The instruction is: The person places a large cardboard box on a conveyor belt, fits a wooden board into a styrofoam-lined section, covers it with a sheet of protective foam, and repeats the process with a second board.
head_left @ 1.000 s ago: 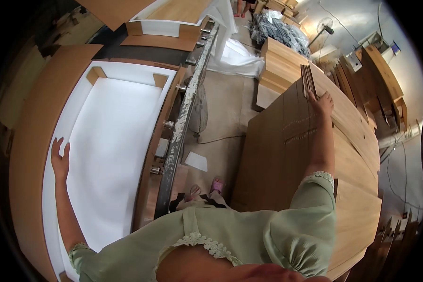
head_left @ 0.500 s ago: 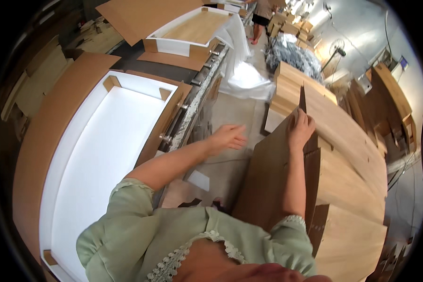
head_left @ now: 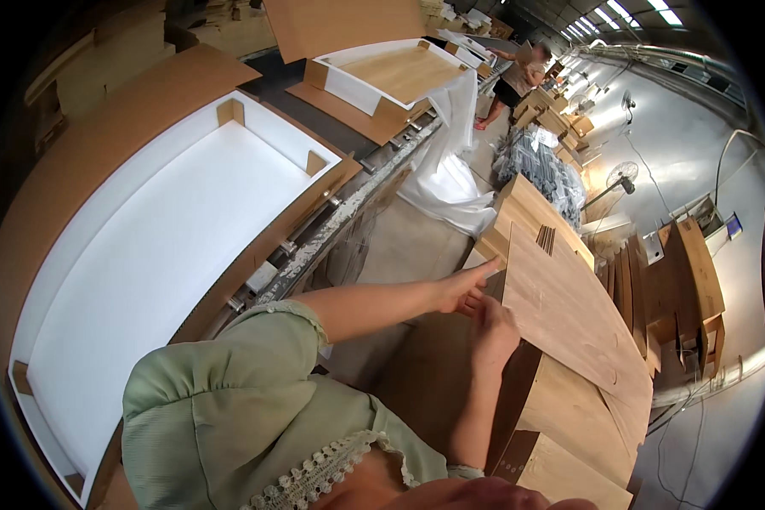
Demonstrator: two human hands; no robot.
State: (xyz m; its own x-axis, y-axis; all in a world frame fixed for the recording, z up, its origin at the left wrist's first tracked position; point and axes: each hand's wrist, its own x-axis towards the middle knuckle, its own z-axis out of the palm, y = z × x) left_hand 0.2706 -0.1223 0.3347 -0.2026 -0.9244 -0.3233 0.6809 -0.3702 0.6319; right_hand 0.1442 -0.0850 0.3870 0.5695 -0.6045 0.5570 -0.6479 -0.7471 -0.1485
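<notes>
Rightward, the left hand has swung in beside the right hand, its fingers loosely extended; the right's curl narrow, their exact hold hidden. Cardboard stands below them, beside the boards; a weak pinch could let it slip or bend.

The near box is dull brown cardboard with a smooth white foam-like lining, the right edge of the conveyor has shiny metal rollers and a rough, patchy rail, and the top board looks like matt wood
</notes>
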